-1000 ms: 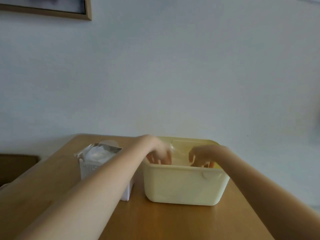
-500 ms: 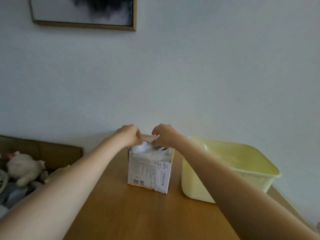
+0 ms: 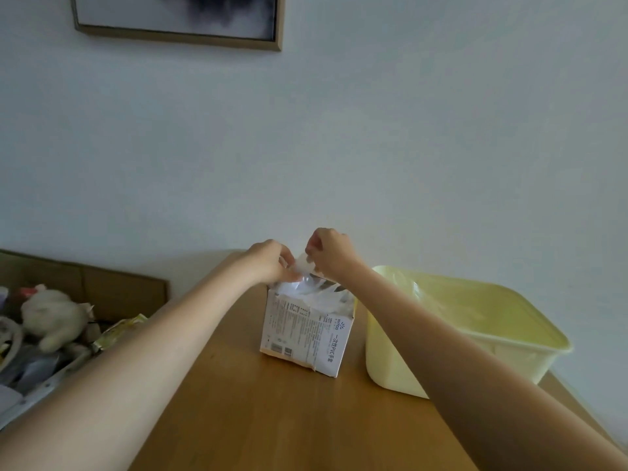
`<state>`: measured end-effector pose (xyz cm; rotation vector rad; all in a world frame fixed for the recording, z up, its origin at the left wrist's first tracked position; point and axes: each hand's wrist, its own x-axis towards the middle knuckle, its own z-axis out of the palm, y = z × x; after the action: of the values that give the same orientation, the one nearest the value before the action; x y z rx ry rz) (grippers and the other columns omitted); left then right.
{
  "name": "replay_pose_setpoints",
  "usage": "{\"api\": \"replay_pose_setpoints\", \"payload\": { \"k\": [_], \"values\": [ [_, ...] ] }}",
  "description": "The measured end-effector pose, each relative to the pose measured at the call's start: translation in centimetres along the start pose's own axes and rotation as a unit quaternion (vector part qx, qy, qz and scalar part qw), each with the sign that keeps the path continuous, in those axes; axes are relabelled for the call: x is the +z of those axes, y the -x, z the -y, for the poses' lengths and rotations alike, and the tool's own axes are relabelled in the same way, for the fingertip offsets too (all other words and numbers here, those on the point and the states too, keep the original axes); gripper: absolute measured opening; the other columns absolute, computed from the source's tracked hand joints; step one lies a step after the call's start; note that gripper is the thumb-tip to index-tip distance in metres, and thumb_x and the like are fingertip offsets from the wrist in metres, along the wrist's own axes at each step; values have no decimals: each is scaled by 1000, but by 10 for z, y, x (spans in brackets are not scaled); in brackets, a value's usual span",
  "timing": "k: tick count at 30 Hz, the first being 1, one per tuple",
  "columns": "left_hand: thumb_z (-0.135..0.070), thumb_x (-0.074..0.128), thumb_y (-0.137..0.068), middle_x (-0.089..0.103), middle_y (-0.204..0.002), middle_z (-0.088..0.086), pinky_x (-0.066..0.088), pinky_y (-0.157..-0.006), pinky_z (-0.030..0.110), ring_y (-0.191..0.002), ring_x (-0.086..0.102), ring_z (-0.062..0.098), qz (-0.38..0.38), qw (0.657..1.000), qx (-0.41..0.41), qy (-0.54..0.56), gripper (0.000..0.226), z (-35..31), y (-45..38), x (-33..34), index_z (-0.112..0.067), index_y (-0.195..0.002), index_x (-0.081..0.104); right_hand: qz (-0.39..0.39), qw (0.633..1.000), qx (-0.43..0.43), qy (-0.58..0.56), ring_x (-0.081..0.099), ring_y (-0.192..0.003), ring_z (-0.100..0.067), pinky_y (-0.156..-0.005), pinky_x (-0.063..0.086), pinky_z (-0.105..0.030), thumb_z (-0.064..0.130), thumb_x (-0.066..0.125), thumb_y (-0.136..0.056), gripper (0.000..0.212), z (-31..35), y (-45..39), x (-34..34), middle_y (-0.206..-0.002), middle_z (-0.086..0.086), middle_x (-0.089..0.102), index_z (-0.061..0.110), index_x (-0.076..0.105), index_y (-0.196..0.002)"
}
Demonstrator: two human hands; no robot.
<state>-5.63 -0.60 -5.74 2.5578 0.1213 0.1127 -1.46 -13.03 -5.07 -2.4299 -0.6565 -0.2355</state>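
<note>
Glove (image 3: pixel 300 266), disposable, clear film: one piece drawn up from the torn top of its box (image 3: pixel 306 329) and held just above the opening between our two hands. Left hand (image 3: pixel 268 263) pinches it from the left. Right hand (image 3: pixel 328 251) pinches it from the right, a little higher. Both sets of fingers are curled onto the film, with nothing else in either.

Handling, as we judge it: next to weightless, limp, slick, and inclined to cling to its neighbours, so one pull may bring several. It stretches, and it could tear if tugged against the ragged card edge. The best hold is a fingertip pinch at the cuff or any free edge, drawn straight upward. The box looks light too and may lift or tip with the pull, so we may need a hand to steady it.

Location: the box stands upright on the wooden table (image 3: pixel 272 419), close beside the yellow tub (image 3: pixel 390 362) on its right. We cannot tell whether they touch.

Count:
- Box: one.
- Glove in hand: one, as far as we can tell. The crumpled stock in the box is beyond counting.
- Tub: one, with something clear and filmy inside, number unclear.
- Hands: two.
- Plush toy (image 3: pixel 51 317): one, off the table to the left among clutter.
- Framed picture (image 3: pixel 176 37): one, on the wall.
</note>
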Motion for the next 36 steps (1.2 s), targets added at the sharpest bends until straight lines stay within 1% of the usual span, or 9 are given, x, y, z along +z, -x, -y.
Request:
{"api": "replay_pose_setpoints", "payload": {
  "k": [4, 7, 9, 17, 21, 26, 29, 32, 36],
  "values": [
    [-28, 58, -90, 62, -65, 0, 48, -59, 22, -55, 55, 13, -41, 999, -4, 13, 18, -4, -3, 6, -14, -100, 64, 58, 998, -15, -26, 59, -44, -9, -39, 45, -18, 11, 31, -98, 15, 4, 9, 2, -78, -12, 66, 9, 44, -93],
    [-7, 53, -82, 60, -65, 1, 53, -72, 27, -68, 61, 20, -40, 993, -22, -113, 12, -10, -5, 13, -8, -84, 65, 33, 995, -34, -84, 70, -65, -26, -60, 58, -32, 5, 31, -98, 15, 5, 7, 5, -87, -21, 70, 6, 45, -91],
    [-6, 53, -84, 63, -70, 2, 53, -65, 26, -74, 65, 20, -26, 986, -39, -161, 11, -11, -8, 18, -9, -75, 59, 12, 988, -25, -152, 68, -66, -30, -72, 58, -42, -1, 31, -96, 16, 6, 6, 1, -86, -25, 69, 4, 44, -90],
    [-12, 53, -89, 58, -56, 0, 49, -52, 20, -46, 54, 10, 6, 995, -74, -71, 24, -7, -20, 20, -8, -65, 57, -61, 971, -12, -231, 60, -55, -22, -59, 56, -27, -4, 31, -96, 15, -6, 6, -17, -72, -19, 63, 3, 43, -91],
    [-19, 62, -88, 62, -57, 1, 51, -57, 21, -45, 53, 11, -16, 997, -52, -56, 15, -3, -14, 22, -6, -81, 65, -100, 962, 9, -255, 58, -52, -20, -48, 53, -18, -3, 31, -97, 26, -15, 0, -29, -64, -11, 58, 10, 40, -77],
    [-16, 58, -86, 65, -63, 1, 50, -60, 23, -50, 55, 14, -20, 993, -40, -108, 15, -1, -11, 22, -8, -74, 64, -165, 948, 34, -270, 55, -54, -22, -45, 49, -16, -8, 27, -92, 26, -21, 0, -43, -68, -15, 57, 9, 40, -78],
    [-13, 57, -85, 60, -58, -5, 43, -54, 19, -49, 53, 9, -16, 991, -28, -129, 20, 1, -10, 22, -11, -65, 58, -193, 938, 48, -283, 58, -60, -22, -57, 52, -22, -4, 28, -92, 25, -28, -2, -56, -70, -12, 59, 12, 39, -77],
    [-14, 58, -86, 59, -57, -7, 43, -54, 18, -48, 52, 8, -12, 991, -17, -131, 21, 0, -10, 21, -12, -65, 55, -130, 956, 53, -256, 62, -70, -19, -77, 53, -32, 14, 51, -93, 9, -32, 0, -59, -75, -6, 62, 6, 48, -95],
    [-13, 58, -84, 60, -58, -4, 47, -57, 19, -46, 52, 8, -11, 992, -10, -129, 18, -2, -10, 20, -12, -67, 57, -164, 943, 42, -287, 54, -58, -11, -65, 47, -24, 1, 62, -83, 11, -33, 5, -66, -68, -1, 56, 10, 57, -81]
  ]
}}
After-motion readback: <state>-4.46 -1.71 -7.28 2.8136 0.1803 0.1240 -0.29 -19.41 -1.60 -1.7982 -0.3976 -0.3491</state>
